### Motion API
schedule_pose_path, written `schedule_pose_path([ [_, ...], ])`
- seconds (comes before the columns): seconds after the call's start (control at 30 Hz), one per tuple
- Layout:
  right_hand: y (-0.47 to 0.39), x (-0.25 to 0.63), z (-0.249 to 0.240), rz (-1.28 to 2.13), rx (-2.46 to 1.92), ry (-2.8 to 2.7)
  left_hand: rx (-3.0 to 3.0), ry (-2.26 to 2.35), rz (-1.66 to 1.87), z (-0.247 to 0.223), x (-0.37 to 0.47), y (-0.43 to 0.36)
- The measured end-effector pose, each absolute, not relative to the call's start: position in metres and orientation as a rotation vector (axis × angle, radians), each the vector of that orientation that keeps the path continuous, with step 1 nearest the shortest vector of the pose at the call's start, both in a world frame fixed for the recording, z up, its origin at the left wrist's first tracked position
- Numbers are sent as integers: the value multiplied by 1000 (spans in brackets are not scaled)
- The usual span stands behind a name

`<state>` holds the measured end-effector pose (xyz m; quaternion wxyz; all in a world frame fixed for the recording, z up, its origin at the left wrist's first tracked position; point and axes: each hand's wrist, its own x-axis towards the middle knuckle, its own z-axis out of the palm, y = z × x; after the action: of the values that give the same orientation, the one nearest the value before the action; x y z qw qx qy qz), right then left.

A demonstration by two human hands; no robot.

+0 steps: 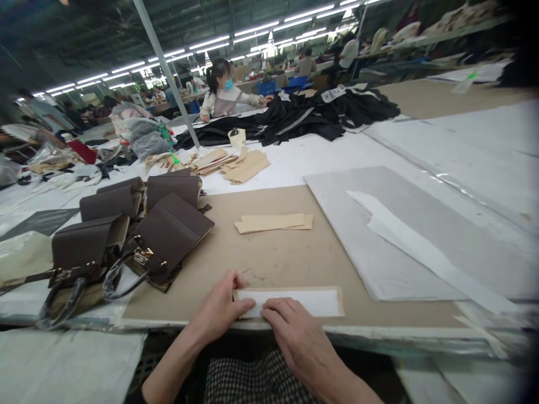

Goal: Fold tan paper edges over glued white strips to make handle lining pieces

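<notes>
A long white strip with a tan border (320,302) lies flat along the table's near edge. At its left end is my left hand (219,307), closed about that end with the thumb on the white face and the fingers curled at the far edge. My right hand (295,331) presses on the strip near its left half, fingers together and bent, their undersides hidden. Farther in on the brown board (269,255) rest two overlapping tan strips (273,222), apart from both hands.
Dark brown handbags (172,230) with plastic-wrapped handles crowd the left. Behind them are tan cut pieces (248,166) and a pile of black material (311,115), with a masked person (223,95) beyond. On the right, a long white piece (404,238) lies over a grey sheet (379,275).
</notes>
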<state>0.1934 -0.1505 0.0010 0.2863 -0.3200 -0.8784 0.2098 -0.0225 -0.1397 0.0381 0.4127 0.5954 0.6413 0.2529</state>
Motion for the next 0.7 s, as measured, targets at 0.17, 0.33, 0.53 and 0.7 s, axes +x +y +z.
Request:
schedule_pose_path([
  [0.17,-148,195,2,645,-869,-2302,1190,1477,783,28,-46,-146],
  [0.33,-144,185,4,668,-793,-2281,1298,1577,800,23,-45,-148],
  [0.53,-138,178,1,714,-706,-2344,1238,1483,703,33,-50,-149],
  [0.7,-136,179,-1,784,-715,-2318,1629,1459,705,29,-58,-169],
])
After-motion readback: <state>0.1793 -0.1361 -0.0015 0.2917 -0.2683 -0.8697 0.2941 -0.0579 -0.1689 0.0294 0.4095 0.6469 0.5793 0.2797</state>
